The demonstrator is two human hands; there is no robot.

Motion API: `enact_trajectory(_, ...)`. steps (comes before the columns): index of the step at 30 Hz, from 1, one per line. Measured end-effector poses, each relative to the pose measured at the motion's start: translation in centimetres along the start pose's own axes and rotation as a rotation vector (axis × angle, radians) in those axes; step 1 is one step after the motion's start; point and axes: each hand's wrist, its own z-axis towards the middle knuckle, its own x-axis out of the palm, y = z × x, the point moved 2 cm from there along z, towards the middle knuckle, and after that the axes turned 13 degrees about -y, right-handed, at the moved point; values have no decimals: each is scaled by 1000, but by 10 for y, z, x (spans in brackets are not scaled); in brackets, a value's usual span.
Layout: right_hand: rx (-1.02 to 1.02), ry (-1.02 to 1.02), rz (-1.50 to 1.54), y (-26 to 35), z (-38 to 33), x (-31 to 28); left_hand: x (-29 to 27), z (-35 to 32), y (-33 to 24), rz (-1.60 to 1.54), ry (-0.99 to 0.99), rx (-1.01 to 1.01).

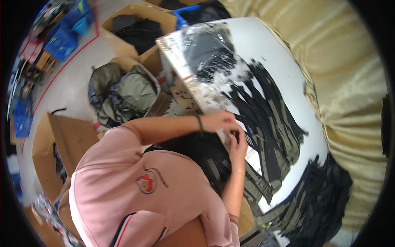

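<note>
A white table [263, 45] filled centre frame, cardboard boxes [135, 29] upper left. Both hands, left hand [220, 121] and right hand [238, 146], were closed on a black strap [242, 131] between them.

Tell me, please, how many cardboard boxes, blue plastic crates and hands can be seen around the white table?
Cardboard boxes: 3, one with black pieces, one with olive bags, one open at the lower left
Blue plastic crates: 2, and
Hands: 2, left hand, right hand
Total: 7
</note>
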Motion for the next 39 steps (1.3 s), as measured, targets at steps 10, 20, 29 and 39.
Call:
enact_trajectory(10, -95, 19, -253, -16, 0, 4, -126, 125, 30, 999, -399, 129)
enact_trajectory(20, -124, 98, -311, -31, 6, 6, -123, 192, 61, 1206, -236, 126)
enact_trajectory(29, -198, 12, -371, -36, 10, 9, -120, 182, 42, 908, -355, 168)
enact_trajectory(39, 191, -132, 478, 4, 6, -36, -2, 24, -18, -722, 31, -572)
